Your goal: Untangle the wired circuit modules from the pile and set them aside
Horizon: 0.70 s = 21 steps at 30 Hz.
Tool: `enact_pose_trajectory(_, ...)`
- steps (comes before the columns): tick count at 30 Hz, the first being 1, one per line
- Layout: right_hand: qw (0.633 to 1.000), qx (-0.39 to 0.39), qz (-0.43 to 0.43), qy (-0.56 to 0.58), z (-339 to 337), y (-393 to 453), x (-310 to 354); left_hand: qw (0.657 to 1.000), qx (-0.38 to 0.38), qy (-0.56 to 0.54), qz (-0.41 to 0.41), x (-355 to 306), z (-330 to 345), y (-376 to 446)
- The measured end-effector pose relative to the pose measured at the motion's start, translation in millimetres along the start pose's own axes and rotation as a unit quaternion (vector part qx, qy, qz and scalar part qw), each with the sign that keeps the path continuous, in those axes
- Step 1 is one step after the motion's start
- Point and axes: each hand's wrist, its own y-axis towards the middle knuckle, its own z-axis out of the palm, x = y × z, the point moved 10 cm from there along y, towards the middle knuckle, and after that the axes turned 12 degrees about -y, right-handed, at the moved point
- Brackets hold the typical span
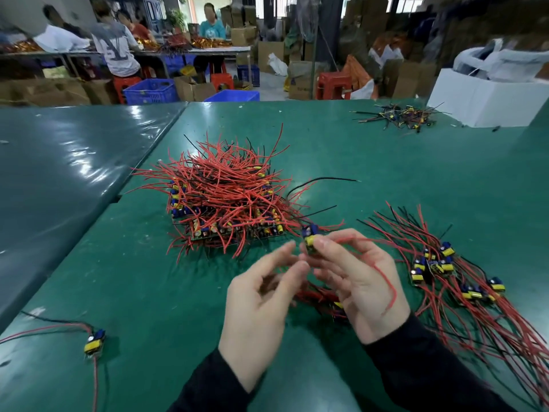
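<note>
Fingers [322,248] of right hand [356,281] pinch module [310,237].

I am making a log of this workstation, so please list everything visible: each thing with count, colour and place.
Tangled pile of wired circuit modules: one, red wires, table centre.
Sorted row of modules: one group, blue-yellow parts, right.
Single module: one, blue-yellow, near left.
Small far pile of dark-wired parts: one, far right.
White box: one, far right.
Green table: one.
Blue crates: several, floor behind.
Red stools: several, behind.
Other workers: several, back-left table.
Held module: one, pinched by right hand fingers.
Left hand: open, beside it.
</note>
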Motion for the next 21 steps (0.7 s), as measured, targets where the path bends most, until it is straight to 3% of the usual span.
enact_pose_trajectory(5, 0.993, 0.091, -0.029, -0.074, 22.2, -8.5, -4.8, 0.981, -0.03, -0.163, -0.097, 16.1, -18.1, 11.8)
enact_pose_trajectory(9, 0.973, 0.125, -0.1, -0.165, 25.8, -9.6, 4.8, 0.973, -0.03, -0.19, -0.128, 14.5, -21.7, 13.0)
enact_pose_trajectory(11, 0.921, 0.138, -0.197, -0.307, 26.8, -12.7, 21.8, 0.971, -0.057, -0.204, -0.114, 11.2, -31.4, 16.6)
enact_pose_trajectory(13, 0.821, 0.118, -0.307, -0.466, 29.8, -18.2, 38.1, 0.97, -0.093, -0.205, -0.092, 7.8, -43.7, 19.7)
enact_pose_trajectory(14, 0.798, 0.106, -0.335, -0.49, 28.7, -18.9, 43.7, 0.972, -0.105, -0.197, -0.078, 5.1, -48.0, 20.7)
enact_pose_trajectory(15, 0.81, 0.091, -0.331, -0.475, 23.8, -16.6, 47.0, 0.975, -0.109, -0.183, -0.064, 2.2, -49.9, 20.9)
enact_pose_trajectory(18, 0.959, 0.084, -0.152, -0.223, 3.3, 3.1, 31.6, 0.99, -0.065, -0.126, -0.016, -8.9, -38.5, 18.6)
enact_pose_trajectory(19, 0.981, 0.103, -0.071, -0.146, 4.0, 6.8, 17.2, 0.994, -0.04, -0.102, 0.004, -13.0, -30.8, 16.4)
enact_pose_trajectory(21, 0.976, 0.169, 0.055, -0.122, 17.4, 2.0, -10.9, 0.998, -0.002, -0.058, 0.036, -18.5, -17.8, 11.4)
